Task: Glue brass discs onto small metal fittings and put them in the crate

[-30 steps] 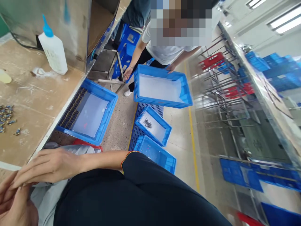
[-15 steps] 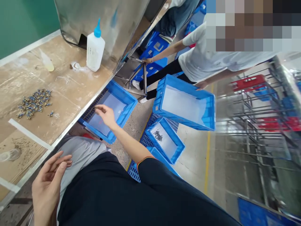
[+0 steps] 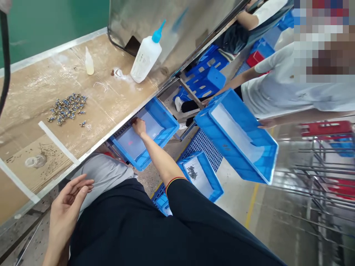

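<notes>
My right hand [image 3: 138, 126] reaches down into a blue crate [image 3: 169, 130] that stands under the edge of the wooden bench [image 3: 33, 92]. Its fingers are curled at the crate's far side, by a row of small dark parts, and what they pinch is hidden. My left hand [image 3: 69, 207] hovers open over my lap, fingers apart, beside my grey trouser leg [image 3: 102, 177]. A heap of small brass and blue parts [image 3: 66, 107] lies on the bench top.
A white squeeze bottle with a blue nozzle [image 3: 145, 55] and a small bottle [image 3: 88, 64] stand by a metal housing [image 3: 172, 22]. A co-worker in a white shirt holds a large tilted blue crate [image 3: 257, 162]. A smaller blue crate [image 3: 215, 184] holding dark parts sits on the floor.
My right hand left my lap and stretched out into the crate under the bench. My left hand opened. The co-worker's crate swung to the right and tipped.
</notes>
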`<move>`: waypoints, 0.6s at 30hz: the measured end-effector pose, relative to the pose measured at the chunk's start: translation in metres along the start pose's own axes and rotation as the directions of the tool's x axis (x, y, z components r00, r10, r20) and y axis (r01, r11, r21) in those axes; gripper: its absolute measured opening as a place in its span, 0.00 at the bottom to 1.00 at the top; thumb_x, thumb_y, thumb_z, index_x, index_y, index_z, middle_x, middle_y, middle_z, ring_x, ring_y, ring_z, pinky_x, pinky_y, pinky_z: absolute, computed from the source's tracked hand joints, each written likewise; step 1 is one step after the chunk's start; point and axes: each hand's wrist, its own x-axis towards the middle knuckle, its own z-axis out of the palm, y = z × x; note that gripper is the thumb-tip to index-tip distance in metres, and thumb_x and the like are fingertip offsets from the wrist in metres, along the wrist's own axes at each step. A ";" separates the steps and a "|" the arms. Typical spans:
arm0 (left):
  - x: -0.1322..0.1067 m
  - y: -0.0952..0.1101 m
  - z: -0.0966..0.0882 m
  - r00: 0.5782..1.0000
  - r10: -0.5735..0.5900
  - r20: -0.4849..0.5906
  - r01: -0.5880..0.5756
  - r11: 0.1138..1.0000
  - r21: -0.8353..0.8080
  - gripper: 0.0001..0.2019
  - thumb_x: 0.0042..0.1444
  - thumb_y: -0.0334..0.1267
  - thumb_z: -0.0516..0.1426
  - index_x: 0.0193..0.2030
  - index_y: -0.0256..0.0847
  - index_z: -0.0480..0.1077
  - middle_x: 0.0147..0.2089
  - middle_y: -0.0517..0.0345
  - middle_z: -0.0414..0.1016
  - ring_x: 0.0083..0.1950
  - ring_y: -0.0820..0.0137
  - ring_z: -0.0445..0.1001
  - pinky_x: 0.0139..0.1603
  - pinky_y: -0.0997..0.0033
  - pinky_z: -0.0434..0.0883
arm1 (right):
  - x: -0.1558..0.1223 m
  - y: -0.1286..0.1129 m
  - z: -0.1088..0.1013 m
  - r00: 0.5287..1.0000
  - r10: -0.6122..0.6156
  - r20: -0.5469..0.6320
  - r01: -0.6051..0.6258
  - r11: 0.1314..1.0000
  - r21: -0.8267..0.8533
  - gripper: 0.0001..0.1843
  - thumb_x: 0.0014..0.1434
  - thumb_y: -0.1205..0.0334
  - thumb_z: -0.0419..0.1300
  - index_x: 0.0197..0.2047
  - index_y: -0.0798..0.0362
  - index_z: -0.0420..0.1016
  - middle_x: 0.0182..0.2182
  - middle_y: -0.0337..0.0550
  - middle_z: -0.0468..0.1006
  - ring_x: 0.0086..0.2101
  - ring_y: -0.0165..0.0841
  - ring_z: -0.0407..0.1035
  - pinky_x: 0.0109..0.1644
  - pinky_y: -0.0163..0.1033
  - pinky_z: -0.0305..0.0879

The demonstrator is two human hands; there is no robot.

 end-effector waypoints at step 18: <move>0.004 -0.006 -0.009 1.000 0.013 0.026 -0.013 1.000 -0.028 0.29 0.68 0.57 0.73 0.68 0.43 0.82 0.57 0.45 0.90 0.57 0.53 0.89 0.63 0.54 0.86 | -0.008 -0.009 0.002 0.996 -0.019 0.089 0.039 0.974 -0.225 0.23 0.78 0.48 0.70 0.67 0.52 0.80 0.66 0.52 0.81 0.63 0.47 0.79 0.69 0.61 0.80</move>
